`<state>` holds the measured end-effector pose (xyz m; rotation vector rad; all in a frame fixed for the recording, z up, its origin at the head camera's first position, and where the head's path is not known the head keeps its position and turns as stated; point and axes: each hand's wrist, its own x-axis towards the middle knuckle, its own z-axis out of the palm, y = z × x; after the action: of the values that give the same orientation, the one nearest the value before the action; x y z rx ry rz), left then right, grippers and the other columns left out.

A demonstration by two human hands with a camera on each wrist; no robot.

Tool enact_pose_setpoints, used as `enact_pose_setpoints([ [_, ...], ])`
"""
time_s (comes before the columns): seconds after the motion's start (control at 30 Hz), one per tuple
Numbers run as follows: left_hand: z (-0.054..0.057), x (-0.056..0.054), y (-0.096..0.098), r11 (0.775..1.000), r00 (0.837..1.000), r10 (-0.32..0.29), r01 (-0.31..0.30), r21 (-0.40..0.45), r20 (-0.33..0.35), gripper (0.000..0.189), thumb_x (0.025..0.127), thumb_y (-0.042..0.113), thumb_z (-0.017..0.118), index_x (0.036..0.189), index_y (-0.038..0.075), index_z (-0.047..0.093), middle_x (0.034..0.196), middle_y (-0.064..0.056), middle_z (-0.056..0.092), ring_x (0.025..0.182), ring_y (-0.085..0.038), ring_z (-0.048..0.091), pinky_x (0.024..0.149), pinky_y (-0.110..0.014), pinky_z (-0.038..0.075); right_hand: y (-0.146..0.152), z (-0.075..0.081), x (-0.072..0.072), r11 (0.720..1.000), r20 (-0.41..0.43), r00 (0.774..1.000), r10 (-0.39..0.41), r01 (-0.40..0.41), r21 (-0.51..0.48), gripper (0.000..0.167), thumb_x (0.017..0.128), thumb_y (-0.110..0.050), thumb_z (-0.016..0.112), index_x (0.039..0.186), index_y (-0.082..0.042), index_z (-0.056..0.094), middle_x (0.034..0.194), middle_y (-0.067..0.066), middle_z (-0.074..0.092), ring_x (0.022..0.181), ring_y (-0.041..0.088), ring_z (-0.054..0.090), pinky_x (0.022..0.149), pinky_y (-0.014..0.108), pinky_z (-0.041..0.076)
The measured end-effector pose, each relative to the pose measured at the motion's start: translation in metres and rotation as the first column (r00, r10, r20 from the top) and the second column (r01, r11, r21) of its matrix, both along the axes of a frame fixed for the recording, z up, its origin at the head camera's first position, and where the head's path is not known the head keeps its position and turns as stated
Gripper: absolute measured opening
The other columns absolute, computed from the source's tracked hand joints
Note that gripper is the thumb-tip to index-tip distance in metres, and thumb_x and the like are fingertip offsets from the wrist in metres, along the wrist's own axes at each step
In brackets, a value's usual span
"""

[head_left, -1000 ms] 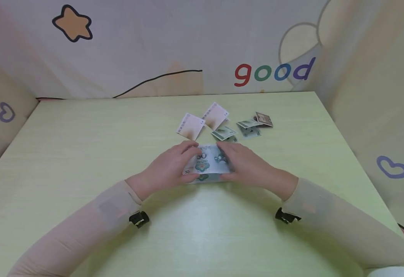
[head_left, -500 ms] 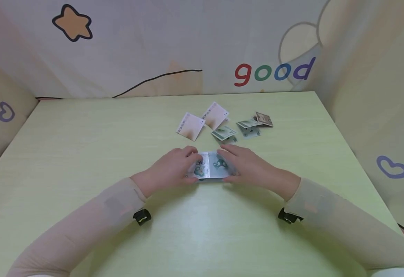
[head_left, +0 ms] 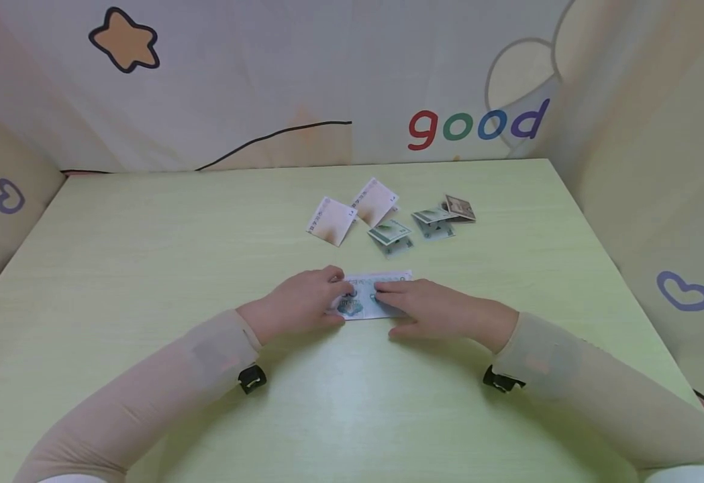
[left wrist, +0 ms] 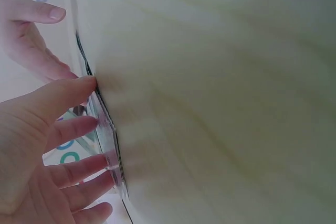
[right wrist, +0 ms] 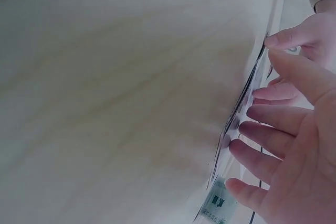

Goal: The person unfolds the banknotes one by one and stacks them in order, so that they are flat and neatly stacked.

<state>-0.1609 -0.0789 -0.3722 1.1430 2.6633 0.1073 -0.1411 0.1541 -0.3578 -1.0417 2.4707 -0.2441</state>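
A blue-green banknote (head_left: pixel 371 310) marked 50 lies low on the table in front of the person, with a pale strip along its far edge. The left hand (head_left: pixel 306 300) holds its left end, thumb at the near edge and curved fingers over the top and far side. Extended fingers of the right hand (head_left: pixel 439 310) press on its right half, while that thumb rests on the table just off the near edge. The left wrist view shows the banknote (left wrist: pixel 107 124) edge-on under the left fingertips. From the right wrist, several thin layers show at its edge.
Behind the hands lie two pinkish folded banknotes (head_left: pixel 331 221), two green folded ones (head_left: pixel 390 232) and a brown one (head_left: pixel 460 207), some standing partly unfolded. The pale table (head_left: pixel 176 235) meets printed cloth walls (head_left: pixel 255 80) at the back and sides.
The banknote has come nearer the person and been lowered flat. Its pale far strip now shows. The right thumb has moved off the near edge, and the right fingers have straightened over the note.
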Motion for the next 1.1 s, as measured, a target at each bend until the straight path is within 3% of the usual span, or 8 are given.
enact_pose_setpoints([
  [0.17,-0.002,0.001,0.001,1.0,0.999,-0.015,0.014,-0.006,-0.036,0.047,0.086,0.035,0.067,0.127,0.013,0.058,0.131,-0.014,0.049,0.113,-0.028,0.052,0.096,-0.039,0.042,0.0,0.0,0.001,0.999,0.026,1.0,-0.006,0.006,0.032,0.069,0.089,-0.035,0.062,0.143,-0.002,0.034,0.151,0.011,0.024,0.137,0.029,0.024,0.108,0.044,0.026],
  [0.23,-0.004,0.004,0.001,0.999,0.995,-0.035,0.033,-0.019,-0.091,0.045,0.086,0.033,0.066,0.126,0.013,0.059,0.133,-0.014,0.048,0.118,-0.028,0.048,0.097,-0.04,0.04,-0.001,0.0,0.001,0.999,0.028,1.0,-0.004,0.003,0.046,0.069,0.089,-0.035,0.062,0.143,-0.002,0.034,0.152,0.012,0.023,0.137,0.029,0.024,0.108,0.043,0.026],
  [0.33,-0.004,0.015,0.004,0.995,0.981,-0.098,0.093,-0.042,-0.169,0.037,0.09,0.025,0.062,0.125,0.011,0.06,0.134,-0.014,0.048,0.123,-0.029,0.045,0.098,-0.041,0.04,-0.002,-0.002,0.001,0.998,0.015,1.0,0.013,-0.013,0.062,0.068,0.09,-0.034,0.061,0.143,-0.001,0.034,0.151,0.013,0.023,0.137,0.029,0.024,0.107,0.043,0.027],
  [0.4,-0.002,0.024,0.007,0.988,0.973,-0.147,0.138,-0.063,-0.18,0.035,0.093,0.022,0.058,0.126,0.01,0.059,0.134,-0.015,0.048,0.122,-0.029,0.046,0.097,-0.04,0.041,-0.003,-0.002,0.001,0.996,-0.004,1.0,0.027,-0.026,0.081,0.067,0.09,-0.034,0.061,0.142,-0.001,0.034,0.151,0.013,0.024,0.136,0.029,0.025,0.106,0.043,0.029],
  [0.53,0.006,0.038,0.012,0.98,0.982,-0.166,0.154,-0.126,-0.094,0.044,0.095,0.028,0.054,0.135,0.01,0.051,0.142,-0.012,0.042,0.127,-0.028,0.042,0.098,-0.039,0.041,-0.005,-0.002,-0.001,0.992,-0.058,0.997,0.053,-0.046,0.117,0.065,0.091,-0.034,0.06,0.142,-0.001,0.037,0.15,0.013,0.027,0.134,0.03,0.03,0.104,0.044,0.032],
  [0.7,0.007,0.04,0.011,0.968,0.989,-0.148,0.139,-0.209,-0.026,0.06,0.093,0.044,0.051,0.144,0.014,0.038,0.15,-0.008,0.028,0.134,-0.026,0.031,0.1,-0.042,0.038,-0.008,-0.004,-0.001,0.985,-0.149,0.983,0.109,-0.086,0.15,0.056,0.094,-0.028,0.055,0.142,-0.005,0.037,0.15,0.01,0.029,0.126,0.036,0.04,0.099,0.046,0.038],
  [0.9,0.005,0.042,0.009,0.971,0.989,-0.15,0.144,-0.189,-0.017,0.07,0.091,0.054,0.049,0.145,0.013,0.034,0.152,-0.009,0.021,0.135,-0.027,0.029,0.102,-0.043,0.036,-0.016,-0.006,-0.002,0.969,-0.222,0.964,0.147,-0.094,0.229,0.048,0.098,-0.021,0.046,0.145,-0.012,0.035,0.15,0.002,0.029,0.11,0.033,0.047,0.084,0.041,0.049],
  [1.1,0.0,0.045,0.006,0.982,0.995,-0.104,0.103,-0.155,0.001,0.072,0.09,0.056,0.049,0.145,0.013,0.034,0.152,-0.016,0.02,0.137,-0.028,0.026,0.104,-0.039,0.033,-0.025,-0.006,-0.004,0.954,-0.221,0.968,0.115,-0.046,0.296,0.048,0.1,-0.02,0.043,0.146,-0.016,0.031,0.152,-0.002,0.025,0.105,0.031,0.046,0.075,0.036,0.051],
])
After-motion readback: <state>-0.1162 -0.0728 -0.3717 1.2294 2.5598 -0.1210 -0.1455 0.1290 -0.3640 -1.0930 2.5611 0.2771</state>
